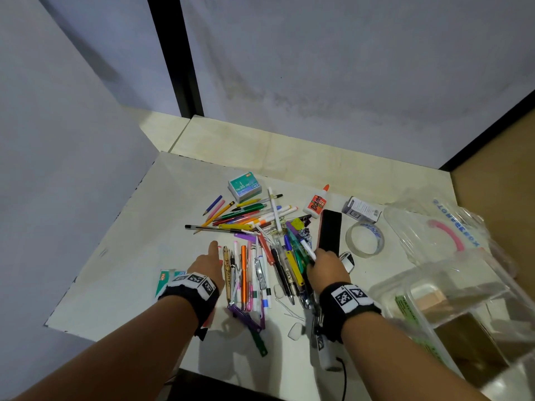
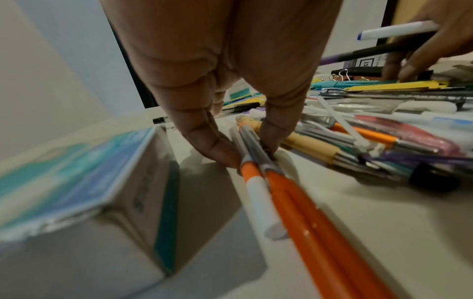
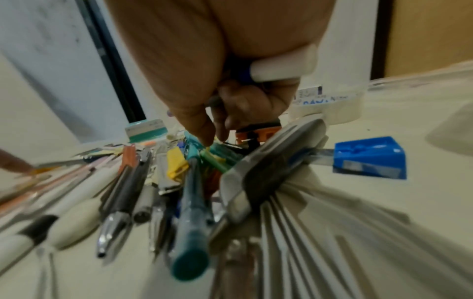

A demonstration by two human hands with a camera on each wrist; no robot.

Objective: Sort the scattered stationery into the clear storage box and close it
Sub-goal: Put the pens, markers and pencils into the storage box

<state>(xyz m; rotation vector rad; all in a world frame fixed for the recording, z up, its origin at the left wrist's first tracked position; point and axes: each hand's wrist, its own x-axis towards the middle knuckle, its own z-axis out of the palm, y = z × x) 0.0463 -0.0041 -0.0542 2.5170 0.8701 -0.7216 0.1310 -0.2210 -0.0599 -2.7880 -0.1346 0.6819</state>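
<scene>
A heap of pens, pencils and markers (image 1: 260, 244) lies mid-table. My left hand (image 1: 207, 264) is at the heap's left edge; in the left wrist view its thumb and finger (image 2: 253, 153) pinch a few orange pens (image 2: 302, 212) that run back under the wrist. My right hand (image 1: 327, 269) is at the heap's right side, its fingers curled round a white marker with a blue tip (image 3: 281, 66) and more pens, its fingertips (image 3: 207, 131) down among the pile. The clear storage box (image 1: 428, 287) stands open at the right front, with its lid (image 1: 428, 227) lying behind it.
A green staple box (image 1: 244, 186), a glue bottle (image 1: 317, 202), a tape roll (image 1: 364, 237), a black block (image 1: 330, 230) and a small carton (image 1: 360, 209) lie behind the heap. A teal packet (image 1: 170, 277) sits by my left wrist. A blue sharpener (image 3: 368, 157) lies right of the pile.
</scene>
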